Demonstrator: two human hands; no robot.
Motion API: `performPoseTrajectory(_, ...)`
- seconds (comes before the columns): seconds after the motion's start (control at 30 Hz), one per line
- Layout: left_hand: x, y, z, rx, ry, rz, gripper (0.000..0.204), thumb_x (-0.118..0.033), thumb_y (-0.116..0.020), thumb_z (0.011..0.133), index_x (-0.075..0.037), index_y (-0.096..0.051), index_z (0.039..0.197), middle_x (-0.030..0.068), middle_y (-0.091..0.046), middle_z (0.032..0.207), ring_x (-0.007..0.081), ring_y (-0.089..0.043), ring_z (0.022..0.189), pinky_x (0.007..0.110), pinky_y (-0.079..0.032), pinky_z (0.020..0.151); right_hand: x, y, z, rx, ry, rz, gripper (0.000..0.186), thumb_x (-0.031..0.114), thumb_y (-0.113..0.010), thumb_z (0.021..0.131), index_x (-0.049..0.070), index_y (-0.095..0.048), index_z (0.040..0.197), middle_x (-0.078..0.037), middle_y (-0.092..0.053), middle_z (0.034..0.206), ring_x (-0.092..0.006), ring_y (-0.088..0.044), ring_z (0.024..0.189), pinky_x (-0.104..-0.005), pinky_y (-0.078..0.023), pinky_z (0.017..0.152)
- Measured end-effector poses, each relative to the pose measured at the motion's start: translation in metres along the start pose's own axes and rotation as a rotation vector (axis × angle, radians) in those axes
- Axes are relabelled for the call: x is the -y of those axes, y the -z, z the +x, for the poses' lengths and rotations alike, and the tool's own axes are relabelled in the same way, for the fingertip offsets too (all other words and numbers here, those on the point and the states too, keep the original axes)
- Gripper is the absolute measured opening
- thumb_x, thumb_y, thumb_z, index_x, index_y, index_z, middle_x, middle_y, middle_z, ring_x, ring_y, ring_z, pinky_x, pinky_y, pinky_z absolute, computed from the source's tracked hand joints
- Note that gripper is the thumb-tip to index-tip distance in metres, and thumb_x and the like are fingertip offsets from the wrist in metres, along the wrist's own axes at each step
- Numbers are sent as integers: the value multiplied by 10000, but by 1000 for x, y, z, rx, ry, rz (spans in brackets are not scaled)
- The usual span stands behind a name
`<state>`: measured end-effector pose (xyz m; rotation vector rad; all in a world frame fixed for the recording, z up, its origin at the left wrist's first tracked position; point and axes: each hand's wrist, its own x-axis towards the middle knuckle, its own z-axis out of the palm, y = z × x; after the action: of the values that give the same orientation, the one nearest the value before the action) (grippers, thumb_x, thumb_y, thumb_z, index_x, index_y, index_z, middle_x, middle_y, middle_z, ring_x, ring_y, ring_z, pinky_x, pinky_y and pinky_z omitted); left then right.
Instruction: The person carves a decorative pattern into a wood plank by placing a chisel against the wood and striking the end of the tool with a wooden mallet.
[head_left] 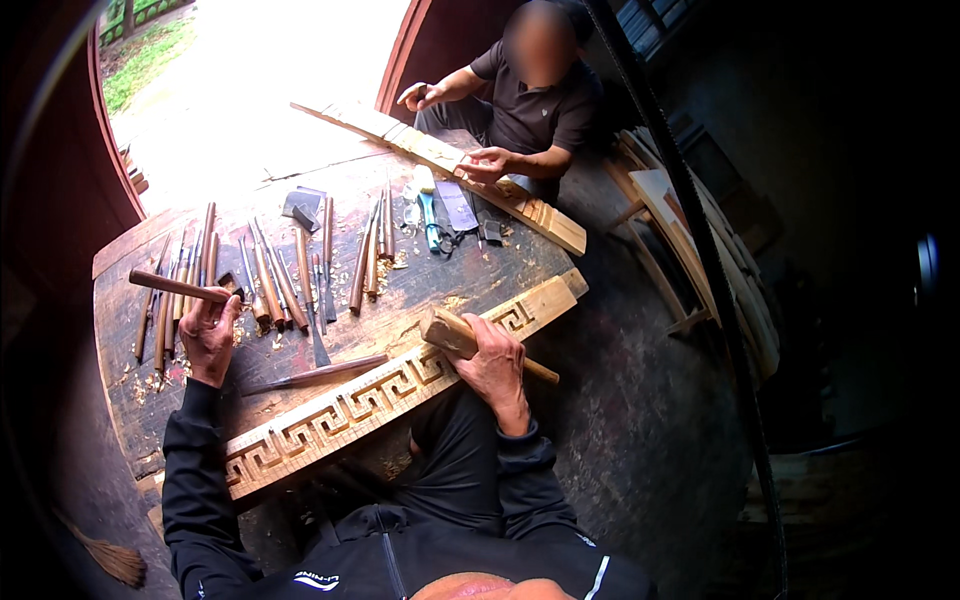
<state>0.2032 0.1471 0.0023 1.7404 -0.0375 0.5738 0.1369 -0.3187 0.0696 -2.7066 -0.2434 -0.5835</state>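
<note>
The carved board [345, 412] lies along the table's [420, 290] near edge, presumably for close access; the chisels [286, 294] beyond it likely sit for easy reach. The left hand [208, 340] grasps a brown-handled tool [172, 284]; the right hand's [490, 362] fingers wrap a wooden mallet [449, 332] over the board. The board is pale, with a recessed angular key pattern.

A carved board [372, 401], chisels [361, 278] and wood shavings [400, 260] show a workshop.

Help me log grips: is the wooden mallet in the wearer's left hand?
No, the right hand holds the wooden mallet, the left hand a wooden-handled tool.
</note>
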Motion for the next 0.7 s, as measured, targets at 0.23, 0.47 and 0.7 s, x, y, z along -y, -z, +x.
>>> performPoseTrajectory(0.23,5,-1,0,5,7,-33,71,23,-759,1073,20,-724,1134,17,-753,939,84,-714,865,257,-592,801,-1,0,-1,-8,3,7,577,341,-973,807,108,-749,1285,-143,-804,1142,-392,-777,1045,-477,-615,893)
performPoseTrajectory(0.47,9,1,0,4,1,-24,85,22,-767,1066,17,-730,1142,17,-763,936,87,-728,876,258,-596,796,1,1,0,5,-7,18,580,292,-960,802,90,-734,1297,-146,-798,1143,-389,-773,1045,-477,-618,894)
performPoseTrajectory(0.7,10,1,1,-1,-18,24,85,25,-771,1060,19,-732,1135,18,-770,925,83,-726,864,259,-596,787,-2,-2,-1,-6,-2,8,566,343,-959,814,112,-744,1284,-134,-796,1119,-389,-774,1024,-483,-610,879)
